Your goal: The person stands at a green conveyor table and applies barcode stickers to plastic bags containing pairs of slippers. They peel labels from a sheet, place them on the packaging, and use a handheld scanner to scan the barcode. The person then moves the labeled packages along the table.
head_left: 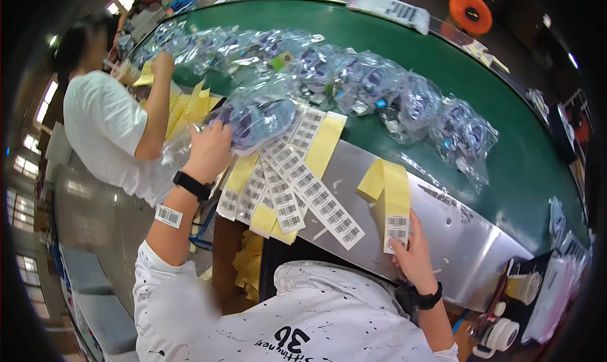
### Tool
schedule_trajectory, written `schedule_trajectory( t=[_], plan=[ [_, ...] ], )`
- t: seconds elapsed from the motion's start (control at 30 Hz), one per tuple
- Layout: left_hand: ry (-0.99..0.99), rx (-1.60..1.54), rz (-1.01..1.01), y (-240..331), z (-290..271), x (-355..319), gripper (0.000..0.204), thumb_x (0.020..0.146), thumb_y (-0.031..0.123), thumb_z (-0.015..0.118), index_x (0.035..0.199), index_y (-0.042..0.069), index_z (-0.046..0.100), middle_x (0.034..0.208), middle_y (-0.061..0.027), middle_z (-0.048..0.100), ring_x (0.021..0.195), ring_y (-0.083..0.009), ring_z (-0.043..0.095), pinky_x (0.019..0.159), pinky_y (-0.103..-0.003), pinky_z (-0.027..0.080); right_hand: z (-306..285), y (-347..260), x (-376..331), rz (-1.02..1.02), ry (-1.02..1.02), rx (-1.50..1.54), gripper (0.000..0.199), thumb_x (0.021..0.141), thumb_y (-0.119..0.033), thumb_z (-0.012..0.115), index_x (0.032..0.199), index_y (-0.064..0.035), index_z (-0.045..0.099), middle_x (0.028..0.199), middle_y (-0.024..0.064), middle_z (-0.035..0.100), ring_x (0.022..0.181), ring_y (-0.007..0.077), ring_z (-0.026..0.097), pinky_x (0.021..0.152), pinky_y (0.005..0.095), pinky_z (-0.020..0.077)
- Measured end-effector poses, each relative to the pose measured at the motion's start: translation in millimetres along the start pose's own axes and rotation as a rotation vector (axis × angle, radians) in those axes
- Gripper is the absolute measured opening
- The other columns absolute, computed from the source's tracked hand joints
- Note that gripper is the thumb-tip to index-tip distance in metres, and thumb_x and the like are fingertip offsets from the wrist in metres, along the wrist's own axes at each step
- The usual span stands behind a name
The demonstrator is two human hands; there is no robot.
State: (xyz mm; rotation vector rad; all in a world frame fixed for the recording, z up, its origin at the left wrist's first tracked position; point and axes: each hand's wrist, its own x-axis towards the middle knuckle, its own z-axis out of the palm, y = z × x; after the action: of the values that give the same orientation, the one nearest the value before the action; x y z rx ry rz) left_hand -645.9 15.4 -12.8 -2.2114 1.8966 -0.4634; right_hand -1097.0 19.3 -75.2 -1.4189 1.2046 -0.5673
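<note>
My left hand (211,148) grips a pair of bluish-purple shoes in a clear plastic bag (262,118), over the metal ledge. Under the bag, several strips of white barcode labels (310,188) on yellow backing lie fanned out and overlapping. My right hand (414,248) pinches the end of another label strip (396,204), whose yellow backing curls up and over on the metal ledge. Two rows of barcode labels face up beside my thumb. A single barcode label (169,216) is stuck to my left forearm.
More bagged shoes (373,77) line the green table (442,55). At the left, a co-worker in a white shirt (104,122) handles yellow strips (186,112). An orange reel (470,13) sits beyond the far edge. Tape rolls and a white cup (502,333) stand at the lower right.
</note>
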Motion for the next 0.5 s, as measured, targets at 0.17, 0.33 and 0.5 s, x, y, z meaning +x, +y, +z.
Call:
schedule_trajectory(
  t=[0.17,0.33,0.5],
  plan=[
    [0.101,-0.175,0.24,-31,22,21,0.011,0.073,0.003,0.062,0.082,0.004,0.056,0.09,-0.0146,0.056,0.085,-0.035,0.059,0.07,-0.044,0.049,-1,17,-5,-0.039,0.111,0.086,0.075,0.086,-0.004,0.058,0.15,-0.0088,0.02,0.084,0.0101,0.068,0.055,0.0135,0.059,0.052,0.0273,0.0486],
    [0.035,-0.38,0.34,-23,-50,47,0.014,0.077,0.004,0.063,0.082,-0.002,0.051,0.083,-0.0201,0.055,0.083,-0.0433,0.054,0.072,-0.047,0.043,-13,24,-2,-0.283,0.072,-0.468,0.073,0.084,-0.017,0.064,0.147,-0.0077,0.028,0.087,0.0252,0.066,0.076,0.0429,0.064,0.066,0.0494,0.05],
    [0.049,-0.491,0.446,26,-158,86,0.018,0.082,0.001,0.062,0.083,-0.004,0.045,0.066,-0.0151,0.045,0.06,-0.0265,0.052,0.058,-0.036,0.04,-17,24,-13,-0.226,0.139,-0.489,0.069,0.085,-0.02,0.063,0.145,-0.0057,0.031,0.089,0.0219,0.066,0.077,0.0415,0.064,0.067,0.049,0.05]
  ],
)
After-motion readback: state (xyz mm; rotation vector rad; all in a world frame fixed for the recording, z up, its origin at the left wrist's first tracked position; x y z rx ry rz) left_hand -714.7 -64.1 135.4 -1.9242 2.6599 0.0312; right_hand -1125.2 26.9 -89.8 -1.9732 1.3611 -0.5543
